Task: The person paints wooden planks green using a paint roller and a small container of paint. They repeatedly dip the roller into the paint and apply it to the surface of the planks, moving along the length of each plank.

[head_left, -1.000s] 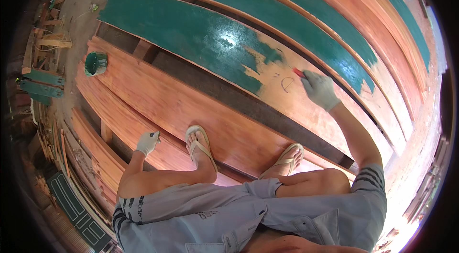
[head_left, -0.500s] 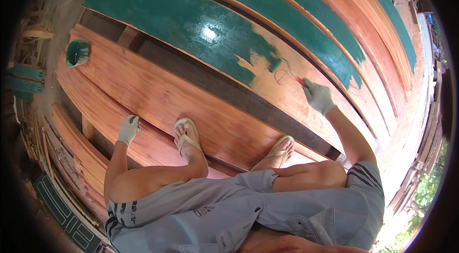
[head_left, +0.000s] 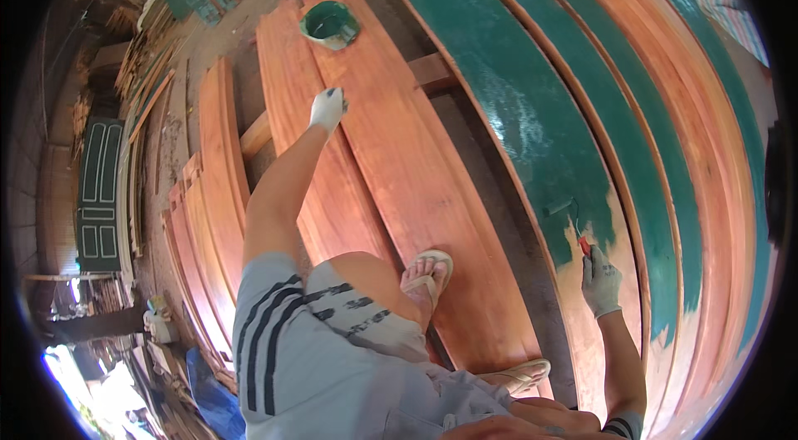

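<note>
My right hand, in a pale work glove with dark stains, is closed round the red handle of a paint roller. The roller's green sleeve rests on a long wooden board coated mostly in wet green paint, close to its ragged edge with bare wood. My left hand, also gloved, is stretched forward over the unpainted reddish planks, fingers curled; whatever they may hold is hidden. Just beyond it, a paint-smeared pot with green paint inside stands on those planks, apart from the hand.
More green-painted boards and bare boards lie to the right. Gaps separate the planks, with a crosspiece below. My sandalled feet are on the reddish planks. A dark green panelled door stands at the left, near scrap wood.
The view has turned left. My left hand has reached forward, closer to the paint pot. My right hand keeps its grip on the roller, which stays near the edge of the green paint.
</note>
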